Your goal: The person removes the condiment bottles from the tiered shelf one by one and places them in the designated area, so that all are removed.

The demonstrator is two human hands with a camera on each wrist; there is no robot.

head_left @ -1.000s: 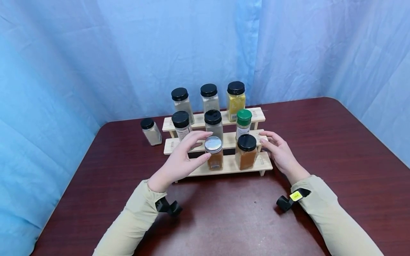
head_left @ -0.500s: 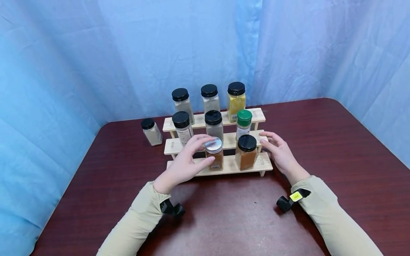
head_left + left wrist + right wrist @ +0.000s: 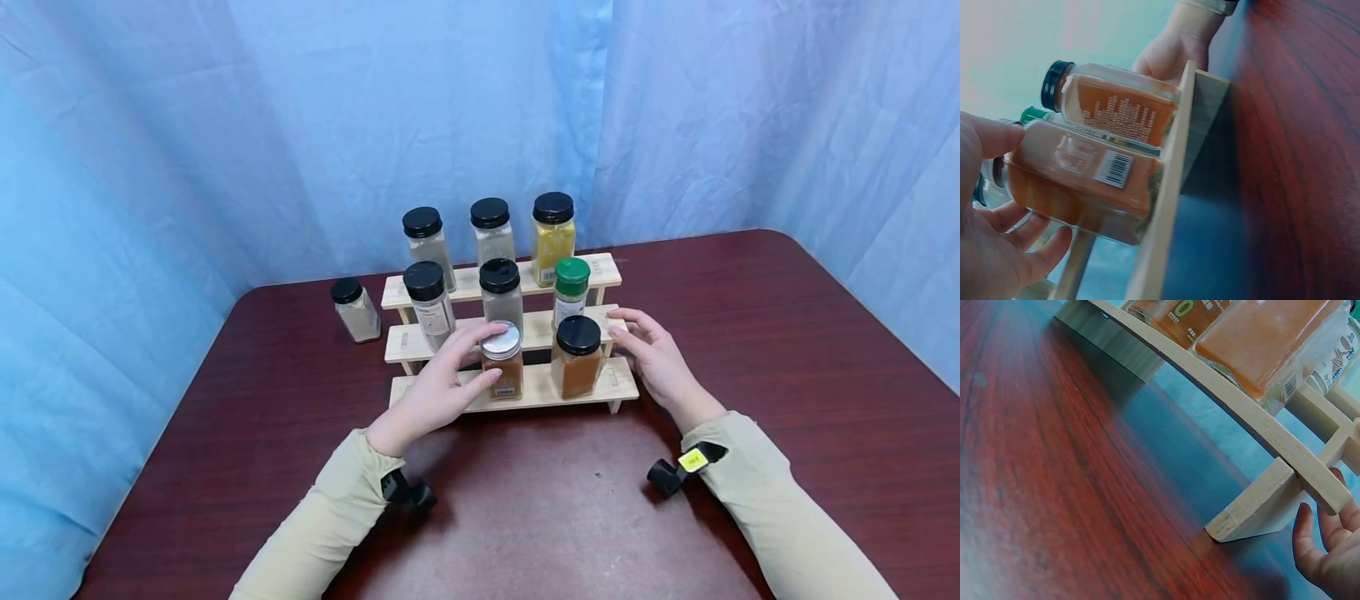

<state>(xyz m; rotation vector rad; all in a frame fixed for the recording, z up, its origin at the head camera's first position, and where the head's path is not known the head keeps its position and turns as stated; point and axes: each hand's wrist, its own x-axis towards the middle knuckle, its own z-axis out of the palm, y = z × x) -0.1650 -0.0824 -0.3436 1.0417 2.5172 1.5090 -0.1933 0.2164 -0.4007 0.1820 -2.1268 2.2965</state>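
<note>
My left hand [image 3: 442, 385] holds a spice jar [image 3: 504, 377] with a silver lid and orange-brown powder. The jar stands on the bottom step of a three-step wooden rack [image 3: 540, 394]. In the left wrist view the thumb lies by its lid end, with fingers on the opposite side. My right hand [image 3: 660, 364] grips the rack's right end, thumb and forefinger at the middle step's corner. Close to it stands a black-lidded jar [image 3: 577, 371] of orange powder. The right wrist view shows curled fingertips [image 3: 1304, 531] beside the rack's end; the rest of that hand is cut off.
A green-capped jar [image 3: 572, 287] and two black-lidded jars share the middle step. Behind them, the top step bears three jars, one with yellow contents [image 3: 553, 242]. Left of the rack, a pale jar [image 3: 356, 312] leans on the dark red table [image 3: 285, 400]. Blue curtains surround it.
My left hand has moved slightly right and down, closing from beside the silver-lidded jar onto it. The right hand has stayed at the rack's end.
</note>
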